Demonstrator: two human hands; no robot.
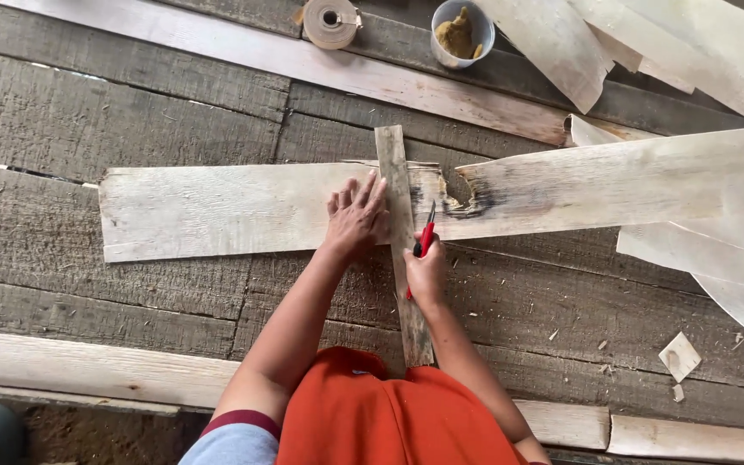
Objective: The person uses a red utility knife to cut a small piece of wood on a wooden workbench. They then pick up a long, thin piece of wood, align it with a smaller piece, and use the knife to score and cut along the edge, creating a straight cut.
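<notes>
Cutting step in hand: left hand [356, 215], fingers spread, pins the narrow wooden strip [399, 232] across the veneer sheet [217, 211]; right hand [426, 271], fingers wrapped round a red utility knife [424, 239], needs a steady draw along the strip's edge.

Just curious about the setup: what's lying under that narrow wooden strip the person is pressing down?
Under the narrow strip lies a wide pale sheet with a torn dark hole, on grey floor planks. The left hand presses the strip; whatever lies beneath it stays hidden.

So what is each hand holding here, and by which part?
The right hand grips a red knife by its handle. The left hand holds nothing; it presses flat on the narrow wood strip.
</notes>
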